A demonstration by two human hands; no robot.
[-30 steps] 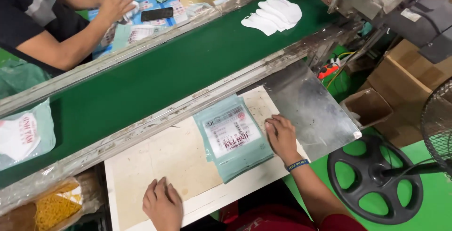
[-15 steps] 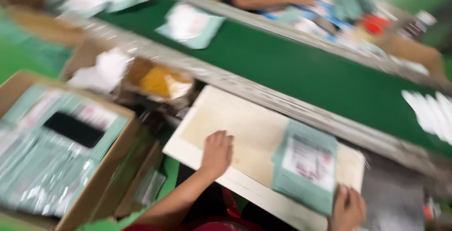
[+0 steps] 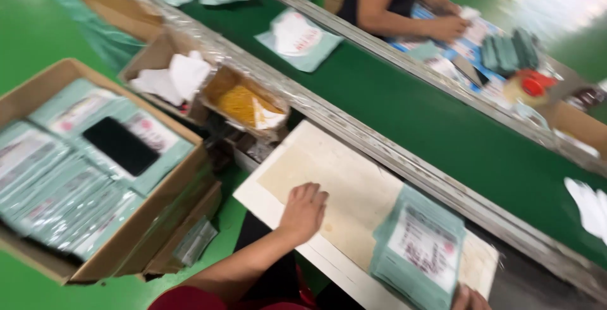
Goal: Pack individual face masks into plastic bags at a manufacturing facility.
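Left hand: the left hand (image 3: 304,209) lies palm down on the board (image 3: 341,177), fingers loosely curled, holding nothing; its forearm runs off toward 7 o'clock.
Right hand: only a sliver of the right hand (image 3: 469,298) shows at the bottom edge, at 4 o'clock from the left hand; it touches the lower corner of the stack (image 3: 418,250), but I cannot tell how far open it is or whether it has a hold.
Stack: a pile of flat teal pouches with white labels, lying on the right part of the board, at 3 to 4 o'clock from the left hand and well apart from it.
Board: pale and stained, set just beside the near rail of the belt (image 3: 442,114).
Belt: green, running from 11 o'clock to 4 o'clock; one teal pouch (image 3: 298,38) lies on it at 12 o'clock from the left hand, and white pieces (image 3: 588,202) lie at its right edge.
Box: an open carton (image 3: 95,177) at 9 o'clock, packed with rows of teal pouches, a black phone (image 3: 120,145) lying on top.
Small boxes: between carton and belt, one holds white pieces (image 3: 171,77), the next a yellow bag (image 3: 243,103).
Co-worker: across the belt at 1 o'clock, another person's hand (image 3: 446,27) rests on a cluttered bench.
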